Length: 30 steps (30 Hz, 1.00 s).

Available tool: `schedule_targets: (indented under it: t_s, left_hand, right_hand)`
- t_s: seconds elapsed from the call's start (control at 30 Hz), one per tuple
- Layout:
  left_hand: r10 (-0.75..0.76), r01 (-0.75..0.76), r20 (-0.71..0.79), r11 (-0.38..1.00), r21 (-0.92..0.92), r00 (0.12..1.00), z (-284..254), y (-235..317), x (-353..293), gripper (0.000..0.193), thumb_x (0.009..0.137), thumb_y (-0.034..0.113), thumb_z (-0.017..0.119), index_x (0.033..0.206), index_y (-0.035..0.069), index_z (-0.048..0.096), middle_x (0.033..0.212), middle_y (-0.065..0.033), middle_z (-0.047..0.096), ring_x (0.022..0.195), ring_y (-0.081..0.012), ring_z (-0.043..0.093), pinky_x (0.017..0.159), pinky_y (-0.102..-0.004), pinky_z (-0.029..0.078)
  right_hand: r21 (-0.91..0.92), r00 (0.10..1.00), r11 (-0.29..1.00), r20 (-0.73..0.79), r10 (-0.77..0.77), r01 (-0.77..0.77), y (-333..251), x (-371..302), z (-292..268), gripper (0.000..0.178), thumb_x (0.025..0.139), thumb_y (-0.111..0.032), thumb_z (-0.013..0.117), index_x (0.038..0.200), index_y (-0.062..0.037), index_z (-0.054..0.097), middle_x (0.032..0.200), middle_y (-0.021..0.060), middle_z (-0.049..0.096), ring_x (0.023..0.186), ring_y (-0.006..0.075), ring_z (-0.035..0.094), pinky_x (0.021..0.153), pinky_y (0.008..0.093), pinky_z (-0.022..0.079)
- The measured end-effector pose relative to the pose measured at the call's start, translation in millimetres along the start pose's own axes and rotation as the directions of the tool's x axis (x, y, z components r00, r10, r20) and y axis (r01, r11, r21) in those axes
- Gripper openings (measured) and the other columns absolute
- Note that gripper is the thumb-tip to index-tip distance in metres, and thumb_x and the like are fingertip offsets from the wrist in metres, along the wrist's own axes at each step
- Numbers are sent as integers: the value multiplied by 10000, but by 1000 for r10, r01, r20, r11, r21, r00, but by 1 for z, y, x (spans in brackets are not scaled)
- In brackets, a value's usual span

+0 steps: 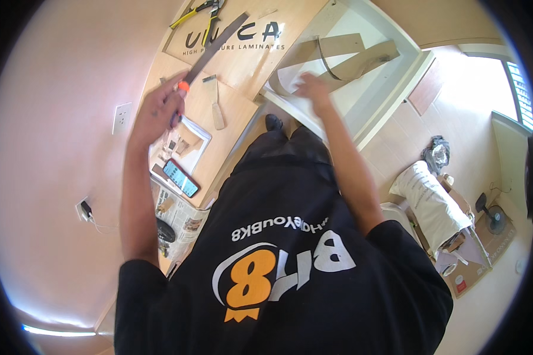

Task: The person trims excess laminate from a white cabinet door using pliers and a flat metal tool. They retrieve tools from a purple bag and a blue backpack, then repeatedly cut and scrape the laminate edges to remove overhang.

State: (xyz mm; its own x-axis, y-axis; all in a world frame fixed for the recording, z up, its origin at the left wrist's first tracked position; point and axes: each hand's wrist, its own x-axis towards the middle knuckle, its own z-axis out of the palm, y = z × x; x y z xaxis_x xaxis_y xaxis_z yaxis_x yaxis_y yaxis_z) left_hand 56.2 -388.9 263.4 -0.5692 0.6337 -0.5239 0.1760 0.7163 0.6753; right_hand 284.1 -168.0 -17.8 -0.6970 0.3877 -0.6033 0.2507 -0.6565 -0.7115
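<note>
My left hand [160, 109], closed, grips the handle of what looks like a long flat file [217, 48], grey metal with an orange and black grip. Its blade points up and away over the laminate-topped work surface [234, 100]. Blurred by motion, my right hand [312, 93] hovers at the near edge of a white open drawer-like box [370, 118]; its fingers are smeared. Inside the box lie brown curved strips [361, 65]. A flat-bladed scraper [214, 102] rests on the surface beside my left hand.
Yellow-and-black pliers [210, 21] lie at the far left. Nearer are a phone [181, 177], newspaper [189, 219] and a wall socket [122, 118]. To the right on the floor stand a white sack [429, 201], a small fan [493, 218] and cardboard [471, 277].
</note>
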Motion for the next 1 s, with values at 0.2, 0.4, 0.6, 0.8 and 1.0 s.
schedule_targets:
  t_s: [0.2, 0.4, 0.6, 0.8, 1.0]
  left_hand:
    - [-117, 106, -36, 969, -225, 992, 40, -63, -60, 480, 1021, 174, 551, 1467, 4, 500, 735, -13, 562, 492, -56, 483, 450, -224, 389]
    - [-140, 110, -63, 932, -346, 988, 51, -98, -73, 478, 1017, 136, 544, 1472, -3, 491, 730, -7, 562, 482, -50, 469, 440, -220, 380]
    - [-97, 78, -28, 914, -397, 995, 48, -113, -58, 490, 1018, 147, 553, 1477, -5, 477, 724, -7, 566, 481, -56, 471, 440, -220, 384]
    - [7, -4, 6, 909, -417, 1000, 51, -123, -37, 480, 1010, 133, 545, 1467, -1, 490, 714, -20, 570, 478, -59, 488, 430, -228, 391]
    - [3, 4, 19, 916, -401, 1000, 58, -123, -33, 457, 1009, 121, 536, 1454, 22, 510, 700, -17, 552, 471, -57, 486, 424, -230, 388]
  right_hand:
    - [116, 987, 980, 21, 159, -160, 13, 10, 134, 677, 994, -307, 599, 1475, 97, 347, 1471, 274, 451, 1392, 368, 420, 1150, 480, 340]
    - [293, 970, 929, -14, 241, -227, -41, 21, 132, 532, 1002, -203, 541, 1440, 64, 399, 1413, 202, 534, 1346, 330, 474, 1177, 452, 311]
    - [89, 914, 970, -365, -178, 224, -71, 37, 104, 651, 952, -151, 595, 1492, 83, 316, 1541, 257, 380, 1414, 337, 411, 1187, 411, 292]
    - [-190, 853, 945, -409, -324, 267, -60, 61, 93, 757, 897, -90, 665, 1530, 47, 273, 1426, 252, 518, 1278, 325, 551, 1047, 385, 459]
    - [49, 871, 956, -427, -242, 289, -41, 109, 76, 834, 886, -143, 701, 1540, 85, 236, 1451, 287, 487, 1314, 350, 527, 1066, 395, 450]
